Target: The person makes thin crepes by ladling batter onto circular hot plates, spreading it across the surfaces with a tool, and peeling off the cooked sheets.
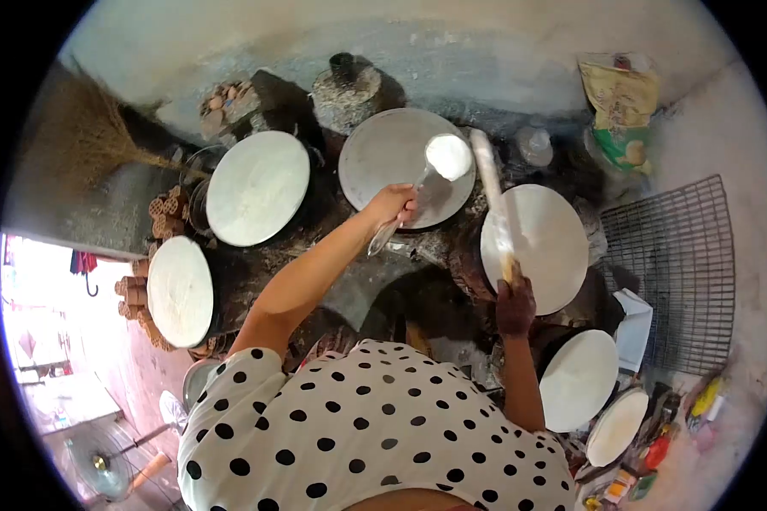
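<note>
My left hand point(392, 207) is closed round the handle of a ladle point(448, 157), whose bowl holds white batter. The ladle is over the grey round griddle point(375, 153), which shows no white layer. My right hand point(516, 305), in a dark glove, grips a long pale stick point(491, 183) coated in white toward its far end. The stick crosses the left edge of a round pan point(550, 247) with a white surface. Two more white-topped pans, the upper left one point(258, 189) and the far left one point(180, 292), stand on the left.
More white round surfaces point(579, 381) lie at the lower right. A wire rack point(682, 272) leans by the right wall, below a yellow and green bag point(622, 111). Clay briquettes point(169, 213) are stacked at the left, and a fan point(100, 462) stands at the lower left.
</note>
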Motion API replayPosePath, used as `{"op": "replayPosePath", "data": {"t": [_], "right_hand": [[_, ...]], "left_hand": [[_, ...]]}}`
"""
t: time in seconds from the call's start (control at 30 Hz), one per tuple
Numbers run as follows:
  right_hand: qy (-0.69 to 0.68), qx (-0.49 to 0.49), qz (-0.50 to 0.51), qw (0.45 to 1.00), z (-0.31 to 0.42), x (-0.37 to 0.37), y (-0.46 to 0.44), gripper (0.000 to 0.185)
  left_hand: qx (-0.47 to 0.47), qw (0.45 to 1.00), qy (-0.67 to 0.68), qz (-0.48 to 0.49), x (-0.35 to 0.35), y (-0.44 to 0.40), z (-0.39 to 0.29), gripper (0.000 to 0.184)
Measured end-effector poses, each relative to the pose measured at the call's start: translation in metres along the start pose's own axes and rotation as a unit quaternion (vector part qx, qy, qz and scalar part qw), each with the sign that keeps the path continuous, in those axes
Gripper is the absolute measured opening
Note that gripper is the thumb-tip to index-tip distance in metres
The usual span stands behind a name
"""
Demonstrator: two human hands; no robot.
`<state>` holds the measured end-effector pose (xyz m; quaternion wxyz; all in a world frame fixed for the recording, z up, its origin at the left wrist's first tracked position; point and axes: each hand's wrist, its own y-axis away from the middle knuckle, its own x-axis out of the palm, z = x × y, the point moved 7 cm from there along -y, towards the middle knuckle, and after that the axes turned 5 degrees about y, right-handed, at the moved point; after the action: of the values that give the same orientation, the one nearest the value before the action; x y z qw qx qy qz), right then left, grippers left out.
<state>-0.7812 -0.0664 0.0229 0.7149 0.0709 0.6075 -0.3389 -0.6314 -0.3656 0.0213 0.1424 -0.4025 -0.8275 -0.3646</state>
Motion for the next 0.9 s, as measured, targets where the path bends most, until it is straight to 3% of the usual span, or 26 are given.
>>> {"op": "replayPosePath", "data": {"t": [0.03,0.1,0.13,0.2,0.27,0.3,0.37,0.4,0.43,0.47,0.53,0.57,0.6,0.63,0.67,0.73,0.77,0.8,0.87,0.9], "right_hand": [[-0.014,-0.001,0.008,1.000,0.002,0.008,-0.017,0.042],[0.008,0.016,0.064,0.998,0.006,0.029,-0.042,0.048],[0.042,0.032,0.113,0.992,0.004,0.040,-0.042,0.048],[0.078,0.002,0.095,0.992,-0.004,0.063,-0.042,0.048],[-0.014,0.086,0.076,0.993,0.010,0.058,-0.036,0.048],[-0.046,0.125,0.118,0.984,0.020,0.057,-0.042,0.051],[-0.027,0.156,0.135,0.978,0.031,0.086,-0.023,0.051],[-0.008,0.161,0.150,0.975,0.040,0.093,-0.026,0.052],[-0.110,0.155,0.088,0.978,0.051,0.082,-0.020,0.054],[-0.108,0.156,0.086,0.978,0.057,0.094,-0.016,0.054],[-0.276,0.156,-0.090,0.944,0.065,0.110,-0.005,0.053],[-0.274,0.158,-0.091,0.944,0.081,0.115,-0.020,0.053],[-0.223,0.292,0.057,0.928,0.088,0.142,-0.043,0.053],[-0.162,0.413,0.204,0.873,0.089,0.165,-0.050,0.053],[-0.161,0.411,0.206,0.873,0.091,0.172,-0.065,0.053],[-0.395,0.343,0.134,0.841,0.112,0.183,-0.096,0.053],[-0.398,0.344,0.133,0.840,0.113,0.192,-0.087,0.053],[-0.522,0.341,0.038,0.781,0.108,0.202,-0.076,0.052],[-0.628,0.318,-0.061,0.708,0.117,0.189,-0.065,0.050],[-0.487,0.373,-0.057,0.788,0.124,0.184,-0.045,0.048]], "left_hand": [[-0.010,1.000,-0.005,0.007,-0.003,-0.032,0.003,0.018],[-0.007,1.000,-0.029,0.001,-0.006,-0.073,0.001,0.013],[0.004,0.999,-0.049,-0.009,-0.009,-0.086,0.004,0.012],[0.017,0.993,-0.114,-0.013,-0.019,-0.109,-0.003,0.018],[0.051,0.960,-0.275,-0.024,-0.032,-0.117,-0.007,0.021],[0.040,0.959,-0.279,-0.019,-0.030,-0.113,-0.011,0.021],[0.176,0.839,-0.512,-0.046,-0.017,-0.108,-0.052,0.017],[0.180,0.837,-0.514,-0.042,-0.024,-0.114,-0.056,0.017],[0.243,0.785,-0.566,-0.065,-0.028,-0.116,-0.063,0.022],[0.302,0.727,-0.610,-0.087,-0.032,-0.116,-0.069,0.033],[0.300,0.705,-0.636,-0.092,-0.044,-0.119,-0.076,0.038],[0.297,0.682,-0.662,-0.099,-0.050,-0.118,-0.077,0.045],[0.296,0.682,-0.661,-0.098,-0.053,-0.111,-0.084,0.045],[0.289,0.670,-0.672,-0.130,-0.055,-0.095,-0.097,0.043],[0.282,0.655,-0.682,-0.163,-0.057,-0.077,-0.111,0.042],[0.336,0.654,-0.646,-0.206,-0.056,-0.035,-0.147,0.043],[0.390,0.650,-0.605,-0.245,-0.057,-0.009,-0.167,0.044],[0.441,0.647,-0.568,-0.255,-0.059,0.016,-0.182,0.045],[0.466,0.679,-0.505,-0.258,-0.066,0.057,-0.201,0.043],[0.469,0.680,-0.499,-0.262,-0.082,0.065,-0.200,0.043]]}}
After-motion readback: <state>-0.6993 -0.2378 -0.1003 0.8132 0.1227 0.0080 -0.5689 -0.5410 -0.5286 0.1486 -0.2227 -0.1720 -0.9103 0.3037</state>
